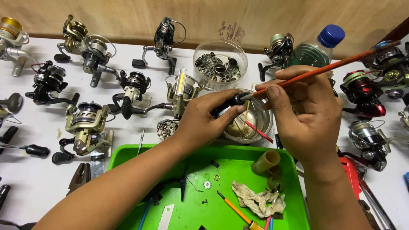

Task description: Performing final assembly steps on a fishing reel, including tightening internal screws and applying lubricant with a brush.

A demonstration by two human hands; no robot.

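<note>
Gold and grey spinning reels (86, 127) crowd the white table's left side. Further right, the left hand (199, 119) pinches a small black reel part (231, 101) above a steel bowl (260, 125). Right hand (305, 113) pinches a red-handled brush (323, 70), its tip touching that part, over the green tray (292, 213).

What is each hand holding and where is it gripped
Right hand pinches a red-handled brush mid-handle; left hand grips a small dark reel part around its body.
</note>
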